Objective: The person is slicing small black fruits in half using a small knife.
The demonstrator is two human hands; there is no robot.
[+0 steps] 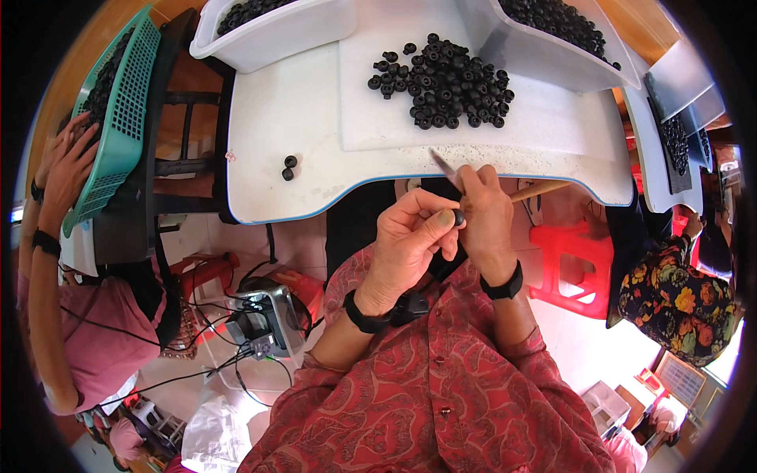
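My left hand (410, 236) pinches one small black ring-shaped part (458, 217) between thumb and fingers, held just below the table's front edge. My right hand (485, 213) presses against it and grips a thin wooden-handled tool (544, 189) whose metal blade (443, 165) points up-left over the table rim. A heap of the same black round parts (441, 79) lies on a white board (378, 102) above both hands. Two loose black parts (289, 167) sit on the white table (268, 189) to the left.
Two white bins (300, 31) (544, 55) holding black parts stand at the table's far side. A person at left has hands on a teal basket (118, 118). A red stool (572, 252), cables and a device (264, 323) are on the floor. Another person in flowered clothing (678, 299) sits right.
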